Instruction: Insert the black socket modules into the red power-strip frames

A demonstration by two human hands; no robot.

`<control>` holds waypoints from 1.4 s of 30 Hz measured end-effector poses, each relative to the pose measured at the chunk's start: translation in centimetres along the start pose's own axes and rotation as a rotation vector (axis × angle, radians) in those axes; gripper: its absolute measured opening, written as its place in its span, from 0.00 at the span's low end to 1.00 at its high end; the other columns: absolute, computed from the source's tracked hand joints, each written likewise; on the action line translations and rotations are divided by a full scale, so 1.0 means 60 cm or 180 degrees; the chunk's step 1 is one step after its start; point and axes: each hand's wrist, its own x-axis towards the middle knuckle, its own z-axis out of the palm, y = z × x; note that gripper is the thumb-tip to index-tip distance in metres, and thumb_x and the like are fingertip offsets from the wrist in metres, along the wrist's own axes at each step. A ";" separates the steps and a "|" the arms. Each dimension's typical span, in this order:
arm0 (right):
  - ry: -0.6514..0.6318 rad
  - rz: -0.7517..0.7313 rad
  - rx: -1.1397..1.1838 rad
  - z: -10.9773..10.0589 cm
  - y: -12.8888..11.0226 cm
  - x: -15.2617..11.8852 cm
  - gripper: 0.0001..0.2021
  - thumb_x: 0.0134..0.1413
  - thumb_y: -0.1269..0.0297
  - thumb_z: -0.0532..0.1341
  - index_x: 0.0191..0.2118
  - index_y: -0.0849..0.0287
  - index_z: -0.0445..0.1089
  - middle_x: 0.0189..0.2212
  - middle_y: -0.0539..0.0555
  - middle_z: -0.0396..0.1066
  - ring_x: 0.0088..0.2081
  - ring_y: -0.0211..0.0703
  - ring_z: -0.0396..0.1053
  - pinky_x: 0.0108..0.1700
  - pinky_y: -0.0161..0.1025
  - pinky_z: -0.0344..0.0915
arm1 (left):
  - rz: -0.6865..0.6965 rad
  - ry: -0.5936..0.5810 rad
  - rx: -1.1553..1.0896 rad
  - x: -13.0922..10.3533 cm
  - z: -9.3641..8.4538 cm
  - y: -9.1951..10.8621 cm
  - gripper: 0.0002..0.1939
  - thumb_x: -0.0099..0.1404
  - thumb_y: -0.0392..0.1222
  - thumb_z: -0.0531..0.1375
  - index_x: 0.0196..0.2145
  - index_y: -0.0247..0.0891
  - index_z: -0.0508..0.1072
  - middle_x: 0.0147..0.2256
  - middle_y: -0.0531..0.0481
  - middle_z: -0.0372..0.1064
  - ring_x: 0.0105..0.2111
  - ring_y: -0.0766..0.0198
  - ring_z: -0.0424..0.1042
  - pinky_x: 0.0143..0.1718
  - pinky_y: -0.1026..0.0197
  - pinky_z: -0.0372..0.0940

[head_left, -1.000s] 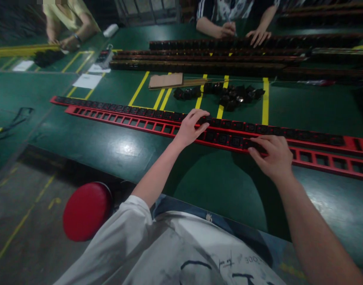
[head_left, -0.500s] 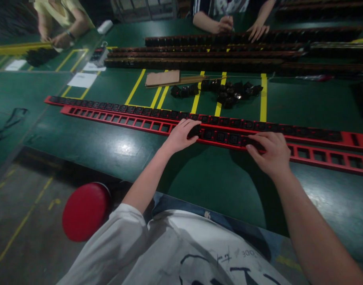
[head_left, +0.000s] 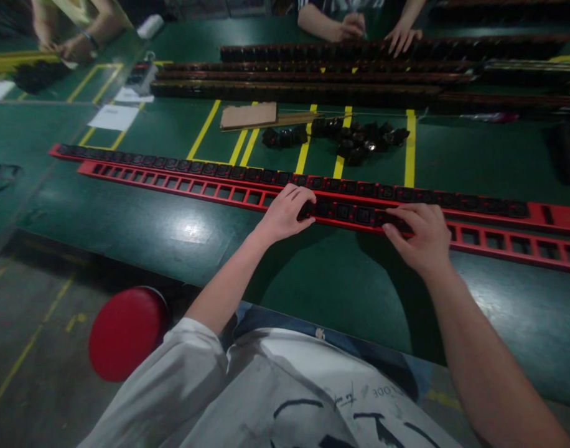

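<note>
Two long red strips lie side by side across the green table. The far strip (head_left: 537,213) is lined with black socket modules. Its nearer neighbour (head_left: 498,241) has open square slots at both sides and several black modules (head_left: 363,215) in its middle. My left hand (head_left: 287,214) grips a black module (head_left: 305,210) at the left end of that group, thumb on the near side and fingers on the far side. At the group's right end, my right hand (head_left: 422,236) holds another dark module (head_left: 397,223), partly hidden under the fingers.
Loose black modules (head_left: 359,140) and a cardboard piece (head_left: 249,115) lie beyond the strips. Further back are long dark strips (head_left: 294,89), with a person's hands (head_left: 401,38) at them. Another person's hands (head_left: 74,48) are at upper left. A red stool (head_left: 127,333) stands below left.
The view has shifted slightly, so the table and strips appear a little further left and higher. Both hands stay at the same modules, with almost no change in grip.
</note>
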 end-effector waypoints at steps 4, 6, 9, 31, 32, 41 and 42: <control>-0.0005 -0.0021 0.0044 -0.002 -0.002 0.000 0.14 0.60 0.57 0.63 0.50 0.54 0.77 0.44 0.60 0.75 0.46 0.58 0.69 0.46 0.54 0.68 | 0.0150 0.0127 -0.0212 -0.005 -0.002 0.001 0.17 0.65 0.40 0.62 0.50 0.39 0.67 0.49 0.44 0.72 0.51 0.54 0.69 0.55 0.48 0.65; -0.0042 0.0009 0.0048 -0.003 -0.003 0.000 0.15 0.60 0.57 0.62 0.50 0.54 0.76 0.44 0.60 0.75 0.46 0.58 0.69 0.46 0.54 0.68 | 0.0197 0.0164 -0.0366 -0.008 -0.003 0.003 0.17 0.67 0.40 0.58 0.53 0.39 0.67 0.51 0.43 0.71 0.52 0.55 0.69 0.55 0.48 0.66; -0.0078 0.0059 0.0043 -0.004 -0.004 0.001 0.15 0.61 0.56 0.62 0.49 0.53 0.76 0.44 0.59 0.74 0.46 0.58 0.68 0.47 0.54 0.68 | 0.0230 0.0039 -0.0421 -0.011 -0.003 0.006 0.18 0.70 0.41 0.56 0.56 0.39 0.69 0.50 0.43 0.71 0.51 0.55 0.71 0.52 0.50 0.67; -0.0054 0.0067 0.0121 -0.003 -0.008 0.001 0.14 0.60 0.57 0.62 0.48 0.53 0.77 0.44 0.58 0.74 0.46 0.56 0.68 0.48 0.55 0.68 | 0.0243 0.0219 0.0276 -0.017 0.012 -0.026 0.33 0.68 0.43 0.65 0.67 0.48 0.61 0.53 0.43 0.64 0.52 0.53 0.67 0.54 0.46 0.68; -0.0075 0.0091 0.0118 -0.004 -0.009 0.001 0.14 0.60 0.57 0.62 0.48 0.53 0.77 0.44 0.58 0.74 0.46 0.57 0.68 0.48 0.55 0.68 | 0.0259 0.0200 0.0247 -0.017 0.012 -0.026 0.34 0.68 0.42 0.65 0.68 0.49 0.58 0.54 0.42 0.63 0.53 0.52 0.66 0.55 0.45 0.67; -0.0079 0.0103 0.0109 -0.005 -0.009 0.002 0.14 0.60 0.57 0.61 0.48 0.54 0.77 0.44 0.58 0.75 0.46 0.57 0.69 0.48 0.55 0.68 | 0.0202 -0.0066 0.0301 -0.012 0.017 -0.025 0.33 0.71 0.40 0.60 0.69 0.45 0.56 0.56 0.41 0.66 0.54 0.51 0.66 0.56 0.45 0.66; -0.0084 0.0098 0.0112 -0.005 -0.010 0.002 0.14 0.60 0.57 0.61 0.48 0.53 0.77 0.44 0.58 0.75 0.46 0.57 0.69 0.48 0.55 0.68 | 0.0131 -0.0115 0.0373 -0.011 0.017 -0.022 0.31 0.71 0.39 0.60 0.69 0.44 0.57 0.56 0.40 0.66 0.54 0.51 0.66 0.56 0.45 0.65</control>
